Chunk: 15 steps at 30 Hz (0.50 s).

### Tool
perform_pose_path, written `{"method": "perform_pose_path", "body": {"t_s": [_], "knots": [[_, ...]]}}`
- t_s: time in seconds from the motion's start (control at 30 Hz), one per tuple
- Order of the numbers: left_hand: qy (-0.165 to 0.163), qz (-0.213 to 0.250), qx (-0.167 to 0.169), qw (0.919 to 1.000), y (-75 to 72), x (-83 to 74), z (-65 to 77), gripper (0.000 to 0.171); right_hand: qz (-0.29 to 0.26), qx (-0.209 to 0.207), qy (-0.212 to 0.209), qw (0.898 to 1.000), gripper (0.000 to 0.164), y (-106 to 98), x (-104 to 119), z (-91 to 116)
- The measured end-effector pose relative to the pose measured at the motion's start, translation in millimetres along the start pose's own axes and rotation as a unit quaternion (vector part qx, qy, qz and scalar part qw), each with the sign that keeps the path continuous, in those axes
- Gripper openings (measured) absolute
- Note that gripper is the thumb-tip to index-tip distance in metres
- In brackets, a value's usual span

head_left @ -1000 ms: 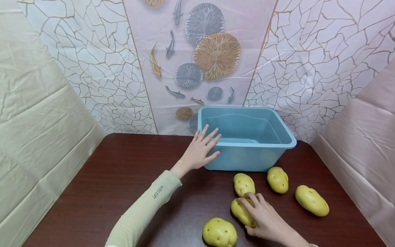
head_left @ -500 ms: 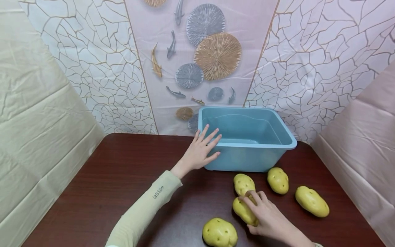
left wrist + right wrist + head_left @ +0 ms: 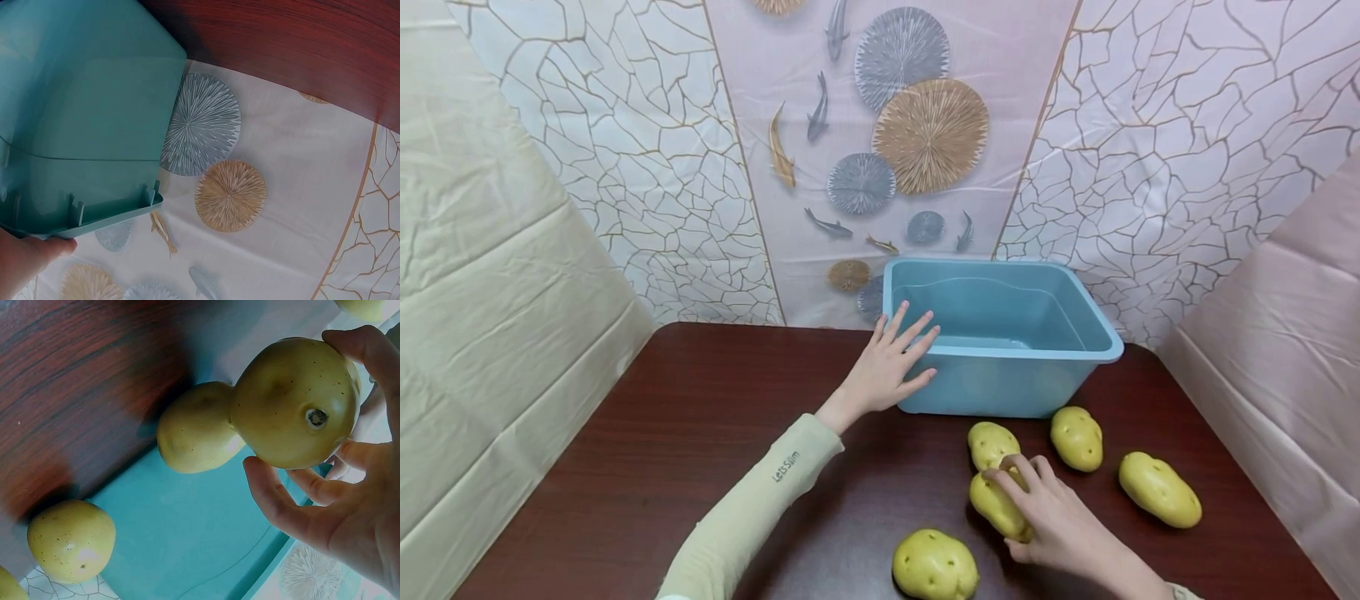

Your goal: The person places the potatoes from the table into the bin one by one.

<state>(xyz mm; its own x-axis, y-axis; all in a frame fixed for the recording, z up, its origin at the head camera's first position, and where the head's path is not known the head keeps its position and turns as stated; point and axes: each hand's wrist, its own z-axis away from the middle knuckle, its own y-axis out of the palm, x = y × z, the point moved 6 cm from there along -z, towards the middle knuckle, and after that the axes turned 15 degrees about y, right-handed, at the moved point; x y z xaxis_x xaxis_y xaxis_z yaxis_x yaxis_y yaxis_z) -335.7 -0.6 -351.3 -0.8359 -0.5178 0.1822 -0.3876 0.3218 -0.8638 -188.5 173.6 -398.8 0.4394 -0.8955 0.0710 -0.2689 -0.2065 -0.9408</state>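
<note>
- Head view, right hand (image 3: 1052, 518): fingers curled round the held potato (image 3: 996, 505), thumb on its near side. Change over the last second: hand and potato both displaced a little rightward and away from the wearer. Meaning, as judged: the grip is settled and the potato moves with it.
- Head view, position: held potato within the fingers, in front of the blue tub (image 3: 992, 387) and outside it; whether it is clear of the counter (image 3: 700, 433), cannot tell.
- Head view, remaining potatoes: far potato (image 3: 990, 444) directly beyond the held one; tub-side potato (image 3: 1077, 438); right-hand potato (image 3: 1160, 490); near potato (image 3: 935, 565), apart, its gap from the held one slightly widened.
- Head view, left hand (image 3: 877, 372): fingers spread at the tub's left front corner, place unchanged.
- Left wrist view: one digit of the left hand at the tub's rim; patterned cloth (image 3: 287, 162) behind.
- Right wrist view: held potato between thumb and fingertips, overlapping the far potato in sight; contact between the two uncertain.
</note>
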Motion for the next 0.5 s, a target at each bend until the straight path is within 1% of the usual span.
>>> {"method": "perform_pose_path", "body": {"t_s": [0.3, 0.4, 0.5], "knots": [[-0.003, -0.001, 0.002, 1.0000, 0.5, 0.2, 0.4, 0.060, 0.006, 0.004, 0.015, 1.000, 0.072, -6.7, -2.6, -3.9], [-0.003, 0.002, 0.000, 1.0000, 0.4, 0.5, 0.3, 0.060, 0.008, 0.001, 0.023, 1.000, 0.071, -10.7, -4.0, -6.2], [-0.003, 0.006, 0.000, 1.0000, 0.1, 0.7, 0.3, 0.060, 0.012, -0.012, 0.021, 1.000, 0.071, -15.1, -4.8, -8.2]]}}
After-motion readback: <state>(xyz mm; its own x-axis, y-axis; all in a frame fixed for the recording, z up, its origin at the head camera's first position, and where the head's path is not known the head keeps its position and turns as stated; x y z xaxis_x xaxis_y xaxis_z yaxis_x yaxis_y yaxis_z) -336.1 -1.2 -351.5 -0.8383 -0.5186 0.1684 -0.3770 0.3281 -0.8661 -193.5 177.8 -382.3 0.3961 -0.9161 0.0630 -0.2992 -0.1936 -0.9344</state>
